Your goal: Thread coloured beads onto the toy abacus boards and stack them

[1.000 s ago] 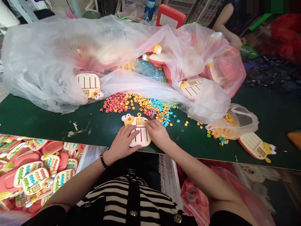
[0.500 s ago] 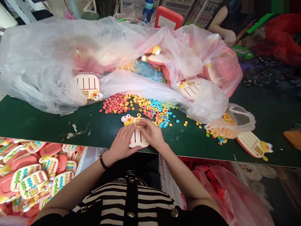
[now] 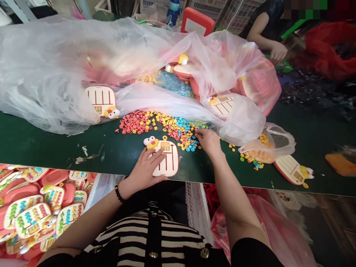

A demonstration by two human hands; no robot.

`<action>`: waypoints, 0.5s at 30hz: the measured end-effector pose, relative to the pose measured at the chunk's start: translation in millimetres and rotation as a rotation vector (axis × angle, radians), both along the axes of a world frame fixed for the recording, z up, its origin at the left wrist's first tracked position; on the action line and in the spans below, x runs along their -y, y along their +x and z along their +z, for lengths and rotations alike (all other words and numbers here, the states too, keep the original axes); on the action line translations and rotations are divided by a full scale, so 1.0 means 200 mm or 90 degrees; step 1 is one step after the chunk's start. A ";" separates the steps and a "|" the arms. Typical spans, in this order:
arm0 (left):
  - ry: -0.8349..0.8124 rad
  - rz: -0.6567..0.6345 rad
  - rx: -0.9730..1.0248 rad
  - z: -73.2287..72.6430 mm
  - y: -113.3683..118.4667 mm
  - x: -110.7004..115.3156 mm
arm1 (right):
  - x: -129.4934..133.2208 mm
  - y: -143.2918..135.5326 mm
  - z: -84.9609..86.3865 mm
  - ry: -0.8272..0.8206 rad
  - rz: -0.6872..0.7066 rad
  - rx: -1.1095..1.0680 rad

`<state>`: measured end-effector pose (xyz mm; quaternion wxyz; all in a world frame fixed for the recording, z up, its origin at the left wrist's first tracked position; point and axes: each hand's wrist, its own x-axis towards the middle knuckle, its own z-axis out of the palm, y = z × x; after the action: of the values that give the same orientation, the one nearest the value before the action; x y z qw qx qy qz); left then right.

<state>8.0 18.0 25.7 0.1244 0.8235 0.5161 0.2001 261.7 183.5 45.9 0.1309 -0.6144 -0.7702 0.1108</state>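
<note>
A cream slotted board (image 3: 170, 163) with a yellow duck head and big white eyes lies flat on the green table in front of me. My left hand (image 3: 145, 167) rests on its left side, fingers spread, thumb along its bottom edge. My right hand (image 3: 209, 142) is at the right end of a pile of small coloured pieces (image 3: 182, 129), fingertips pinched together; whatever is between them is too small to make out. Red pieces (image 3: 135, 122) lie at the left of the pile, with yellow, blue and green ones further right.
Clear plastic sheeting (image 3: 55, 55) covers pink parts along the back. Slotted boards (image 3: 101, 97) lie near it. A small bag (image 3: 274, 144) of yellow pieces and another board (image 3: 289, 168) are at the right. Filled boards (image 3: 35, 218) heap at lower left. Another person's hand (image 3: 278, 52) is at back right.
My right hand has left the board and moved right to the pile of pieces. My left hand stays on the board. The other person's hand has shifted right, and the view has moved slightly.
</note>
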 end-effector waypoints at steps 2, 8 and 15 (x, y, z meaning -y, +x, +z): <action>-0.006 -0.001 -0.008 0.01 0.01 0.00 | -0.01 0.03 0.01 0.021 -0.026 -0.017; 0.016 -0.009 0.014 -0.03 0.00 -0.02 | 0.13 -0.02 -0.01 0.201 -0.067 -0.245; 0.093 -0.003 0.017 -0.07 0.01 -0.04 | 0.40 -0.35 -0.09 0.202 0.130 -0.272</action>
<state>9.9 25.6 12.5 0.0713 0.8286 0.4967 0.2482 191.7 104.4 27.3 0.3729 -0.4684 -0.7906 0.1282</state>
